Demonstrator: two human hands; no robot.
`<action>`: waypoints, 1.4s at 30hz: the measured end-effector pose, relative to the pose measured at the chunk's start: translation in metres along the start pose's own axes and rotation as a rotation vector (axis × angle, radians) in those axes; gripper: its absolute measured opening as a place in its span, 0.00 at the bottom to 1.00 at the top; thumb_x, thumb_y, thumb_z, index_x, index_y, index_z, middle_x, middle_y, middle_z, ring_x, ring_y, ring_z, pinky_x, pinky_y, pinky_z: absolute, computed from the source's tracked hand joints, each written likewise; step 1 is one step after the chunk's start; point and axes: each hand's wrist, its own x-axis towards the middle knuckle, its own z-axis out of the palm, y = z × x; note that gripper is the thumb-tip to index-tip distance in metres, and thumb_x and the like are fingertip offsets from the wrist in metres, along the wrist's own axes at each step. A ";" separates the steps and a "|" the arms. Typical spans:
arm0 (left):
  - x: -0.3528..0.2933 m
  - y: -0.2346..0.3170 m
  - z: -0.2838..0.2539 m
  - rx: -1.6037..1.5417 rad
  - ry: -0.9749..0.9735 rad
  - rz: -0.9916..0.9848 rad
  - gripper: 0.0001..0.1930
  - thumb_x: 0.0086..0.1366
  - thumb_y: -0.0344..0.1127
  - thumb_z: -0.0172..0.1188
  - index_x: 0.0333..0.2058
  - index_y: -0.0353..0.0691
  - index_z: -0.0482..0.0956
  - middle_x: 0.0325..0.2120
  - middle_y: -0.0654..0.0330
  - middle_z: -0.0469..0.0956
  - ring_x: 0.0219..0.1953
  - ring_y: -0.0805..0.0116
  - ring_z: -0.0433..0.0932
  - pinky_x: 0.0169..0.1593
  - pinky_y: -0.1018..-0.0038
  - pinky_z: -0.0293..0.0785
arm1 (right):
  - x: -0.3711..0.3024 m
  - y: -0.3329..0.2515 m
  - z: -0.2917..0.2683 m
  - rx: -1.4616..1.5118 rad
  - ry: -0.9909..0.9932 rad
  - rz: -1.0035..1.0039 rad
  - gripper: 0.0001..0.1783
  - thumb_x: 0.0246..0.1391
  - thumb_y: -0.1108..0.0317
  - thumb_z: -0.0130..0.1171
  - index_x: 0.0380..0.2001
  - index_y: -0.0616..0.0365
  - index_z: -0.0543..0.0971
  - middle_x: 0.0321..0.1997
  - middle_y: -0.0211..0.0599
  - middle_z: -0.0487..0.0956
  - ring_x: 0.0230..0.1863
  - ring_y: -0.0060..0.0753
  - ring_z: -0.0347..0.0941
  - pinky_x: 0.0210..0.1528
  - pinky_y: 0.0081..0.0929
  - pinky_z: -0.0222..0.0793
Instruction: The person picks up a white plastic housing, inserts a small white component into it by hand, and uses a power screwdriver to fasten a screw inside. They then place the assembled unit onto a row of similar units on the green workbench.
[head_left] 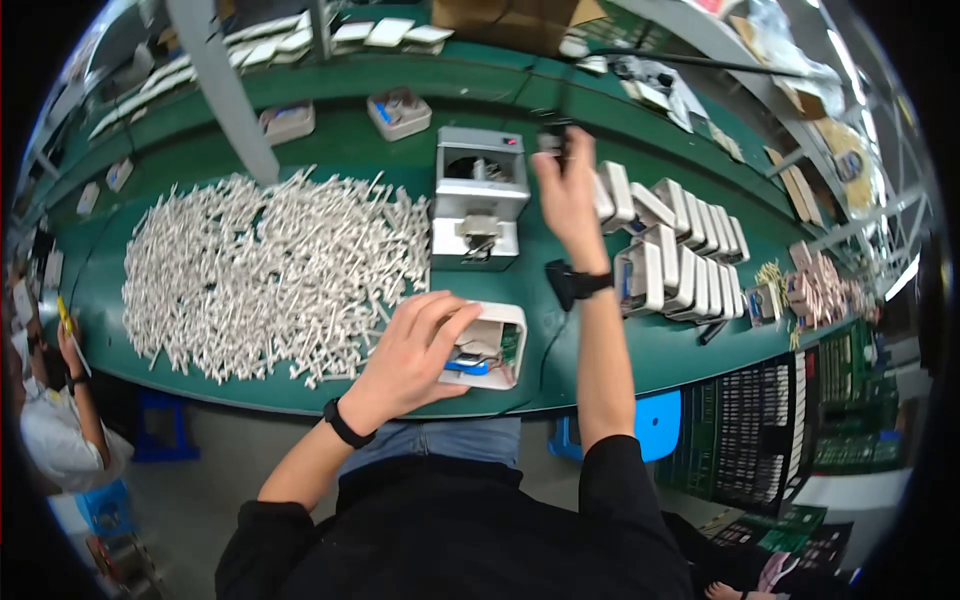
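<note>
My left hand [412, 350] grips the left side of a white plastic housing [516, 345] near the table's front edge. The housing lies open side up, with a green circuit board, wires and a blue part inside. My right hand [568, 185] is raised beyond it, right of a grey metal bench machine [480, 190]. Its fingers are closed round a dark upright tool [556, 135], which is blurred, so its exact kind does not show. A big heap of small white stick-like plastic parts [270, 270] spreads to the left of the machine.
Rows of similar white housings [690, 275] stand at the right. Two open housings [400, 115] sit on the far side. A grey post [225, 90] rises behind the heap. A blue stool [655, 425] is under the front edge. Another person [65, 420] works at far left.
</note>
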 end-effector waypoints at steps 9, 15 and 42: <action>0.025 -0.037 -0.021 0.200 0.123 0.206 0.51 0.39 0.39 0.80 0.67 0.68 0.69 0.60 0.60 0.67 0.59 0.44 0.70 0.59 0.47 0.73 | -0.052 -0.059 -0.077 0.333 -0.442 0.103 0.23 0.64 0.66 0.62 0.59 0.63 0.78 0.49 0.47 0.82 0.42 0.35 0.78 0.47 0.33 0.75; 0.064 -0.022 -0.012 0.236 -0.175 0.389 0.38 0.54 0.40 0.75 0.64 0.68 0.72 0.63 0.58 0.65 0.54 0.44 0.75 0.55 0.52 0.78 | -0.119 -0.103 -0.135 0.442 -0.705 0.698 0.24 0.60 0.74 0.65 0.59 0.68 0.77 0.42 0.45 0.86 0.32 0.29 0.82 0.33 0.25 0.79; 0.293 -0.054 0.228 -0.734 0.161 -0.901 0.56 0.65 0.51 0.62 0.71 0.15 0.35 0.69 0.15 0.44 0.74 0.20 0.45 0.76 0.44 0.42 | 0.046 0.166 -0.192 -0.549 -0.647 0.468 0.21 0.48 0.64 0.75 0.38 0.73 0.85 0.32 0.56 0.85 0.40 0.58 0.84 0.45 0.45 0.80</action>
